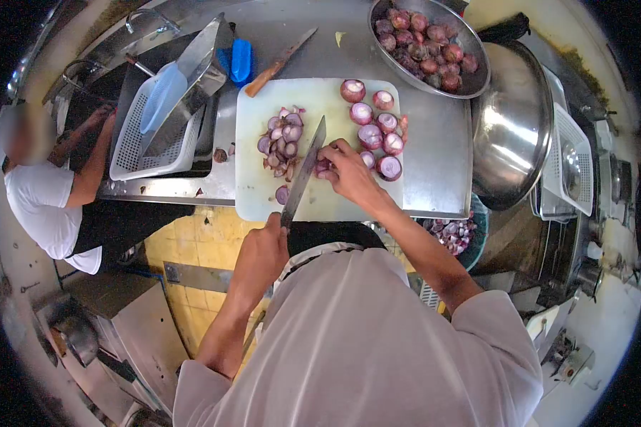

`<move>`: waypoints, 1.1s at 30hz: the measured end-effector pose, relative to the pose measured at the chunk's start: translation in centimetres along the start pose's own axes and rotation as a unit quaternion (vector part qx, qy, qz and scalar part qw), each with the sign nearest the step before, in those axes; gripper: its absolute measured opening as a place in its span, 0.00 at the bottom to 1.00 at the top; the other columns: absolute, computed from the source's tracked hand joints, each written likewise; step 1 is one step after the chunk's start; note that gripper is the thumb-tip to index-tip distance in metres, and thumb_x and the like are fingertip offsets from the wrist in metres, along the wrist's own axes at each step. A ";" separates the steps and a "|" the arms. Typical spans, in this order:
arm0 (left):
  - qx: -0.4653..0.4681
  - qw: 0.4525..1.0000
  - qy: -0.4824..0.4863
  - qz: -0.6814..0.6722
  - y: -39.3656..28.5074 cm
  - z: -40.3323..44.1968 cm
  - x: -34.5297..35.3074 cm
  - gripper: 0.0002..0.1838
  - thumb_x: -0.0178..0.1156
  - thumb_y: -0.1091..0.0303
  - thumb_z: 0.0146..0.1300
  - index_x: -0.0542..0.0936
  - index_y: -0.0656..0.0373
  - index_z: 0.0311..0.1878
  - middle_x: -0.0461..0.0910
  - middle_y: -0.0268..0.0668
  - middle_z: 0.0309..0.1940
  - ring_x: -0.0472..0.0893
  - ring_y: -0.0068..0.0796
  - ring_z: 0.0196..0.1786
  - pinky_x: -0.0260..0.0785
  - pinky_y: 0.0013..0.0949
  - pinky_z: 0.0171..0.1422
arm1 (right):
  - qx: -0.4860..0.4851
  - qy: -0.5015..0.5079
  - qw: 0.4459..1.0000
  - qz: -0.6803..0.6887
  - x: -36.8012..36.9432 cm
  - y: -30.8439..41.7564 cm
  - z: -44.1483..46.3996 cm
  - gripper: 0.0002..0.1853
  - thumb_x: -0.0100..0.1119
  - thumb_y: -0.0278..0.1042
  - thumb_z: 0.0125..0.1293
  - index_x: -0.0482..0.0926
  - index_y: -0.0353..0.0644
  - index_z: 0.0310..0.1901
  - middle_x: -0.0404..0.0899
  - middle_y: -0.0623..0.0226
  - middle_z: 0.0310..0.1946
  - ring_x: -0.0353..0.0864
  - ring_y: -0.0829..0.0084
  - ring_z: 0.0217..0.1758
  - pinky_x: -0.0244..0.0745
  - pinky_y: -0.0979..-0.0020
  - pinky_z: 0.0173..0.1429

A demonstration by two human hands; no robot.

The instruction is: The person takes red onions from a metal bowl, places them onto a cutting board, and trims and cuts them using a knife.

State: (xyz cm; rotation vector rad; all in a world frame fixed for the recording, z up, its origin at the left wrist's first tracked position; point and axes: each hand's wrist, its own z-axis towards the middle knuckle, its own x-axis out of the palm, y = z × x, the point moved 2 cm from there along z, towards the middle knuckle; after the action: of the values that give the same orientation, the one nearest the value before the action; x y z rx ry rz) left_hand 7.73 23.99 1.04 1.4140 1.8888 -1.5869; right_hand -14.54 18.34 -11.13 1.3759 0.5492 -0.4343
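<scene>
from afar i am seeing the left hand (261, 249) clasping the knife (303, 178) at seven o'clock of the board (317, 99); onion slices (288, 133) are lying at nine. the right hand (353, 174) is pinching an onion piece (323, 166) near the centre, and cut onions (370, 135) are resting at two.

single head-worn wide view, facing forward and down, close above cutting board (335, 203)

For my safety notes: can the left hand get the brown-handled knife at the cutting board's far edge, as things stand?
Probably not now: the left hand grips another knife, and the cutting board lies between that hand and the brown-handled knife. Its handle looks uncovered.
</scene>
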 end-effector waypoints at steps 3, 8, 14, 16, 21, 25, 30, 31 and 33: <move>0.004 1.000 0.010 0.012 0.2 0.1 0.5 0.08 0.55 0.76 0.69 0.73 0.71 0.47 0.78 0.65 0.23 0.82 0.68 0.30 0.71 0.62 0.32 | -0.017 -0.004 1.000 -0.018 0.0 0.4 -0.1 0.22 0.72 0.20 0.55 0.80 0.40 0.53 0.76 0.52 0.50 0.82 0.50 0.49 0.80 0.55 0.52; 0.090 0.993 -0.072 -0.004 3.1 5.0 6.3 0.07 0.56 0.77 0.67 0.73 0.70 0.45 0.78 0.63 0.23 0.81 0.68 0.30 0.70 0.63 0.31 | -0.017 0.006 1.000 -0.019 0.2 0.7 -0.3 0.23 0.74 0.21 0.53 0.79 0.39 0.52 0.76 0.52 0.50 0.80 0.47 0.51 0.78 0.54 0.54; 0.072 0.993 -0.088 -0.044 5.3 8.4 7.5 0.07 0.56 0.74 0.69 0.74 0.68 0.46 0.80 0.62 0.27 0.82 0.67 0.34 0.71 0.62 0.36 | -0.009 -0.002 0.999 -0.047 2.1 -1.0 -2.9 0.26 0.75 0.25 0.50 0.76 0.38 0.52 0.75 0.52 0.51 0.78 0.45 0.55 0.77 0.51 0.58; -0.067 0.991 0.013 -0.118 4.1 8.0 5.9 0.10 0.57 0.70 0.72 0.74 0.68 0.48 0.81 0.63 0.29 0.83 0.67 0.38 0.73 0.60 0.42 | 0.005 -0.017 0.999 -0.051 0.8 0.1 -5.0 0.26 0.74 0.25 0.49 0.76 0.38 0.52 0.75 0.51 0.51 0.77 0.45 0.56 0.76 0.51 0.58; -0.002 0.995 -0.023 -0.093 5.4 7.4 6.9 0.08 0.56 0.70 0.74 0.73 0.68 0.45 0.80 0.60 0.25 0.83 0.63 0.32 0.73 0.57 0.35 | 0.046 -0.107 0.989 -0.093 -2.5 -0.7 -10.2 0.23 0.72 0.22 0.45 0.77 0.38 0.46 0.77 0.53 0.51 0.76 0.48 0.57 0.75 0.54 0.61; -0.017 0.995 0.001 -0.096 3.9 6.5 6.3 0.08 0.57 0.70 0.74 0.73 0.67 0.47 0.79 0.59 0.24 0.83 0.60 0.27 0.72 0.51 0.30 | 0.062 -0.150 0.970 -0.182 -4.9 -1.8 -11.8 0.22 0.69 0.20 0.45 0.79 0.42 0.45 0.72 0.49 0.58 0.71 0.45 0.61 0.73 0.48 0.62; -0.002 0.984 -0.020 -0.177 5.0 6.0 6.7 0.05 0.54 0.72 0.76 0.73 0.64 0.48 0.76 0.42 0.17 0.76 0.32 0.14 0.66 0.38 0.18 | -0.005 -0.201 0.974 -0.104 -9.8 -1.0 -8.4 0.22 0.61 0.15 0.46 0.79 0.40 0.47 0.72 0.49 0.58 0.71 0.43 0.61 0.72 0.49 0.64; -0.079 0.970 0.018 -0.227 4.5 6.0 6.3 0.05 0.53 0.72 0.77 0.73 0.64 0.48 0.74 0.38 0.16 0.74 0.27 0.14 0.65 0.36 0.17 | 0.018 -0.228 0.968 -0.105 -11.7 -2.5 -6.8 0.21 0.61 0.15 0.47 0.79 0.40 0.46 0.73 0.48 0.58 0.71 0.42 0.62 0.72 0.49 0.65; -0.068 0.975 0.006 -0.213 4.4 6.6 5.9 0.04 0.53 0.72 0.77 0.73 0.63 0.47 0.72 0.35 0.15 0.73 0.24 0.13 0.65 0.34 0.16 | 0.028 -0.296 0.945 -0.134 -16.7 -6.4 -2.4 0.21 0.62 0.17 0.50 0.79 0.42 0.48 0.76 0.48 0.56 0.75 0.43 0.61 0.74 0.51 0.64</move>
State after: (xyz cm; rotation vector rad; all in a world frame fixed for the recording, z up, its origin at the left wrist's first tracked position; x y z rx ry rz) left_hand 6.25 20.68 -8.14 1.0080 2.3776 -1.5824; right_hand -31.89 19.30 -6.43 1.1466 0.2216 -1.0495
